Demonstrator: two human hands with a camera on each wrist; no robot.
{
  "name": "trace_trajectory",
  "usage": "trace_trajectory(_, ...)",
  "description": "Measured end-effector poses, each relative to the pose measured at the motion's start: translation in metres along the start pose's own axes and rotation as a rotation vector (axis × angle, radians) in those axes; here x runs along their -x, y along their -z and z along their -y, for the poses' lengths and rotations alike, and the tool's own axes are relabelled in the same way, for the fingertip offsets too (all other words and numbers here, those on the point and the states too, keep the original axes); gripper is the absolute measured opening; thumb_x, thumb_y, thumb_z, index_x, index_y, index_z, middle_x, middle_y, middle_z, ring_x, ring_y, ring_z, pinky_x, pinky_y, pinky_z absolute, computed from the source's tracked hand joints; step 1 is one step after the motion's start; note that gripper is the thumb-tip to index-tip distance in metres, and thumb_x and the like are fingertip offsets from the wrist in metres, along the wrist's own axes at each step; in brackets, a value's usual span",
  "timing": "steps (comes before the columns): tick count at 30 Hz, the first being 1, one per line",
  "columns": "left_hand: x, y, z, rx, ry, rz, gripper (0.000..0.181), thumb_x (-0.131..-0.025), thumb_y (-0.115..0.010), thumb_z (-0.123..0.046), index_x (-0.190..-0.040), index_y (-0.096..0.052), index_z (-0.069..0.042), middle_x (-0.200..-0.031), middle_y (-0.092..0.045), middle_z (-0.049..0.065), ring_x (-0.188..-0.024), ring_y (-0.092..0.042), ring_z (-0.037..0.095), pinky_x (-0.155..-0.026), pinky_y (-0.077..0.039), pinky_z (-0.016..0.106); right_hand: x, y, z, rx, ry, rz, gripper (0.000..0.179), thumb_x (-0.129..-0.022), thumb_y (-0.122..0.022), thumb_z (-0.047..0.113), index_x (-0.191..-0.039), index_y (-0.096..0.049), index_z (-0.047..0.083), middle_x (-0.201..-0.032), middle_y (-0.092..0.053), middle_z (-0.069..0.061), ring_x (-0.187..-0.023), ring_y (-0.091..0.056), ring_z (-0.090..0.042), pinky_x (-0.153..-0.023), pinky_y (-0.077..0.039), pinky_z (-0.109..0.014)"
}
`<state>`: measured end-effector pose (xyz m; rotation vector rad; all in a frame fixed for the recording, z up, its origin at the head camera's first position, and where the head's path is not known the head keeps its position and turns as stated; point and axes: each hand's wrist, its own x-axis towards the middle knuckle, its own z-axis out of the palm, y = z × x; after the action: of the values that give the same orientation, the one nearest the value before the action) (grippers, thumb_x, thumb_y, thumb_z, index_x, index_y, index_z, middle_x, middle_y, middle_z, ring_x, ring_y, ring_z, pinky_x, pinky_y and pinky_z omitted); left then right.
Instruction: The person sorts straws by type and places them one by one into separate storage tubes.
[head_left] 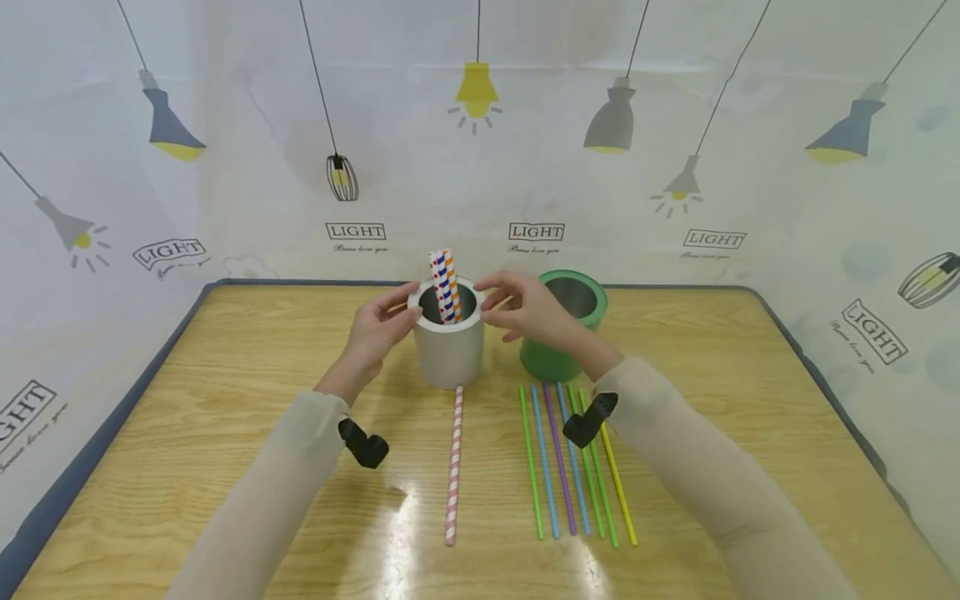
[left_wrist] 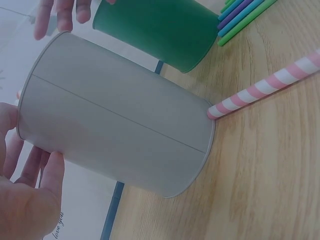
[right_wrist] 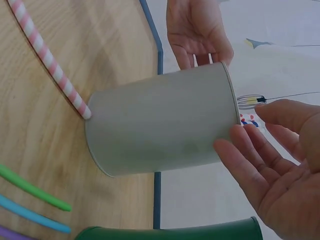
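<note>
A light grey cylindrical container point(head_left: 450, 358) stands upright on the table, with several patterned paper straws point(head_left: 446, 287), spotted and striped, standing inside it. My left hand point(head_left: 377, 327) touches its left side near the rim, fingers spread and loosely bent. On the opposite side my right hand point(head_left: 528, 310) rests its fingertips against the rim; in the right wrist view its thumb point(right_wrist: 285, 112) stands apart from the wall. A pink-and-white striped paper straw point(head_left: 454, 467) lies on the table, its far end at the container's base.
A green container point(head_left: 551, 360) stands to the right, partly behind my right hand. Several thin green, blue, purple and yellow straws point(head_left: 561, 458) lie side by side in front of it. The wooden table point(head_left: 247, 400) meets a lamp-printed backdrop point(head_left: 420, 192) at its dark-edged far side.
</note>
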<state>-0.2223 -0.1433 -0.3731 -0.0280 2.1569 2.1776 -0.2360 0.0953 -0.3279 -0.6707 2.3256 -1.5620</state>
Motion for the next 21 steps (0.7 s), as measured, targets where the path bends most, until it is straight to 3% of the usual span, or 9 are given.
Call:
trace_trajectory(4, -0.001, 0.000, 0.001, -0.004, 0.001, -0.006, 0.046, -0.089, -0.059, -0.010, -0.133, -0.048, -0.012, -0.136, -0.043, 0.005, -0.120, -0.045, 0.020, -0.094, -0.045, 0.028, 0.011, -0.008, -0.005, -0.003, 0.021, 0.021, 0.037, -0.086, -0.063, 0.006, -0.122, -0.054, 0.001, -0.100, -0.060, -0.015, -0.083, -0.062, -0.025, -0.058, -0.057, -0.038)
trace_trajectory(9, -0.002, 0.000, 0.003, -0.001, 0.000, -0.006, 0.046, -0.089, -0.060, -0.010, -0.133, -0.048, -0.013, -0.136, -0.044, 0.005, -0.120, -0.045, 0.020, -0.093, -0.045, 0.028, 0.024, -0.018, -0.014, -0.010, 0.016, 0.054, 0.030, -0.085, -0.062, 0.004, -0.114, -0.058, 0.000, -0.097, -0.061, -0.015, -0.083, -0.061, -0.031, -0.060, -0.056, -0.042)
trace_trajectory(17, -0.001, 0.000, 0.003, -0.005, -0.006, -0.004, 0.047, -0.089, -0.060, -0.012, -0.134, -0.048, -0.013, -0.136, -0.043, 0.005, -0.120, -0.045, 0.020, -0.094, -0.045, 0.028, 0.031, -0.036, -0.036, -0.064, -0.039, 0.101, 0.031, -0.083, -0.062, -0.001, -0.113, -0.056, -0.004, -0.093, -0.061, -0.015, -0.084, -0.058, -0.042, -0.063, -0.054, -0.053)
trace_trajectory(21, -0.001, -0.001, 0.003, -0.004, -0.009, -0.007, 0.046, -0.089, -0.060, -0.012, -0.133, -0.049, -0.013, -0.136, -0.043, 0.005, -0.120, -0.045, 0.020, -0.094, -0.045, 0.028, 0.032, -0.050, -0.051, -0.114, -0.119, 0.094, 0.032, -0.082, -0.061, -0.003, -0.113, -0.056, -0.006, -0.090, -0.061, -0.015, -0.077, -0.059, -0.033, -0.063, -0.055, -0.050)
